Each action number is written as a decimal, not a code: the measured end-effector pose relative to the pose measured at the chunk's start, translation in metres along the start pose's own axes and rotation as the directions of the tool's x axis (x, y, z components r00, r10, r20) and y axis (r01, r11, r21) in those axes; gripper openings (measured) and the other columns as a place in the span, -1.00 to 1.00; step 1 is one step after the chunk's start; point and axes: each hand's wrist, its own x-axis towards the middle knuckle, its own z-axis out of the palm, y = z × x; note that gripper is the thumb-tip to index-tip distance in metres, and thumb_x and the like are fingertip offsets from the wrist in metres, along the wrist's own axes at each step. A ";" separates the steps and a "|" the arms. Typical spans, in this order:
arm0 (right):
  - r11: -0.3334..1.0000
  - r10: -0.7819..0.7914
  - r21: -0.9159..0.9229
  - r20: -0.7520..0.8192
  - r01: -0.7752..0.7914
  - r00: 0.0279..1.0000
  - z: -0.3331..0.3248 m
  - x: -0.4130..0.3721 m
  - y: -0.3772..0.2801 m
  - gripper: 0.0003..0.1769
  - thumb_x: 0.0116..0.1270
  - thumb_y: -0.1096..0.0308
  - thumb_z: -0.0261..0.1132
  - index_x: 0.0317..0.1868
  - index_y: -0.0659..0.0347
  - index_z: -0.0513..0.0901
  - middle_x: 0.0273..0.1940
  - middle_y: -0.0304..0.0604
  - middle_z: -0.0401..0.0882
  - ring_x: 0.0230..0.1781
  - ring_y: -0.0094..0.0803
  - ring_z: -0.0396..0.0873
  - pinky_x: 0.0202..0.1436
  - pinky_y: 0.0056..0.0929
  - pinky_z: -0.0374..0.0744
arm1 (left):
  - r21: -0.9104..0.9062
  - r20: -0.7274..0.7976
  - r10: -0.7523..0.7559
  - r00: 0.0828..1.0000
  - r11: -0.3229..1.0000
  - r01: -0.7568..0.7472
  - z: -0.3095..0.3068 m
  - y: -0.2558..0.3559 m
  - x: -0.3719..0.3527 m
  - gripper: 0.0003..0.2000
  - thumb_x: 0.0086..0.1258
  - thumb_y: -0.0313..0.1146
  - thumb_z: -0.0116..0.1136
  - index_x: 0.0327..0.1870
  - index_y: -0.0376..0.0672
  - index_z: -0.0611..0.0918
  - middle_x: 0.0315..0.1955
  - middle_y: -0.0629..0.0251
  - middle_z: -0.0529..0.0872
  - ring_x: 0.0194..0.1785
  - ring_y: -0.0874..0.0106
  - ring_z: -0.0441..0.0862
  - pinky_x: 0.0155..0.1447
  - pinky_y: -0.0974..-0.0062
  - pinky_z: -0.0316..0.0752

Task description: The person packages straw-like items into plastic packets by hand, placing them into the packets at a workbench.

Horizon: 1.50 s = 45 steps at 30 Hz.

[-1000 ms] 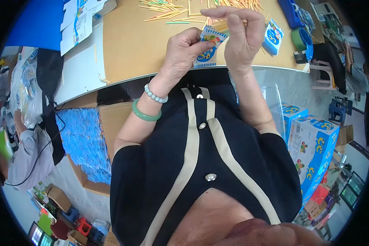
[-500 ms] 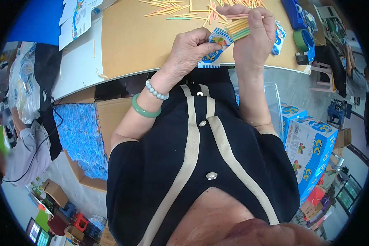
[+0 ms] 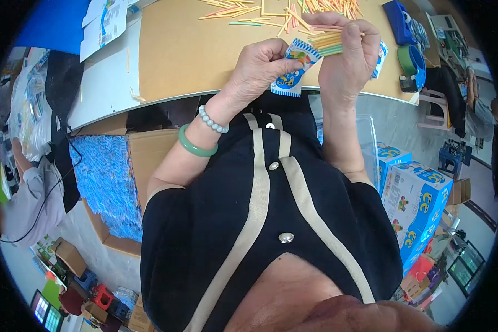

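My left hand (image 3: 260, 66), with a bead bracelet and a green bangle on its wrist, pinches a small blue and white printed packet (image 3: 291, 77) above the table's near edge. Just to its right, my right hand (image 3: 348, 61) grips a bundle of coloured sticks (image 3: 329, 43). The bundle lies level, and its left ends touch the packet's top opening. Whether any stick is inside the packet I cannot tell. Behind both hands, many loose coloured sticks (image 3: 249, 11) lie scattered on the brown table (image 3: 177, 55).
A second packet (image 3: 380, 58) lies right of my right hand, beyond it a green tape roll (image 3: 408, 58) and a blue box (image 3: 398, 16). White sheets (image 3: 102, 77) cover the table's left. Printed cartons (image 3: 420, 205) stand at the right, an open carton of blue packets (image 3: 105, 182) and another person (image 3: 27, 193) at the left.
My right hand has closed round the stick bundle and brought its ends to the packet's mouth. My left hand has kept hold of the packet and tilted it slightly.
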 end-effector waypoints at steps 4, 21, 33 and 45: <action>1.000 -0.011 -0.013 0.010 0.011 1.000 -0.001 0.001 0.000 -0.85 0.49 0.32 0.05 -0.17 0.23 0.36 -0.24 0.12 0.65 -0.18 -0.05 0.68 0.00 -0.21 0.60 | 0.021 0.004 0.003 1.000 1.000 -0.003 0.003 0.001 0.002 -0.84 0.22 -0.44 0.35 -0.44 -0.27 0.58 -0.58 0.53 0.52 -0.45 0.77 0.39 -0.40 0.72 0.33; 0.999 0.039 0.020 0.122 -0.041 0.992 -0.008 -0.006 0.002 -0.88 0.47 0.36 0.08 -0.19 0.24 0.40 -0.32 -0.03 0.66 -0.19 -0.18 0.68 -0.01 -0.29 0.60 | -0.113 -0.010 0.047 0.999 0.992 -0.048 -0.001 -0.006 0.003 -0.89 0.26 -0.49 0.30 -0.41 -0.26 0.59 -0.52 0.52 0.59 -0.43 0.77 0.45 -0.37 0.75 0.38; 0.943 0.262 -0.276 0.260 -0.188 0.930 0.009 -0.005 0.017 -0.86 0.46 0.35 0.10 -0.17 0.26 0.47 -0.11 -0.06 0.66 -0.11 -0.43 0.59 -0.02 -0.48 0.54 | -0.004 -0.115 0.153 0.981 0.988 -0.155 -0.004 -0.007 0.008 -0.92 0.30 -0.52 0.23 -0.27 -0.28 0.58 -0.42 0.46 0.64 -0.31 0.70 0.51 -0.22 0.67 0.46; 0.702 0.358 -0.710 0.416 0.053 0.836 0.008 -0.009 0.025 -0.58 0.38 0.43 0.18 0.24 0.23 0.44 -0.01 -0.18 0.59 -0.06 -0.43 0.56 0.09 -0.46 0.49 | -0.111 -0.049 0.099 0.994 0.988 -0.104 -0.034 -0.022 0.020 -0.89 0.35 -0.56 0.14 -0.15 -0.29 0.58 -0.30 0.40 0.65 -0.18 0.63 0.55 -0.07 0.65 0.52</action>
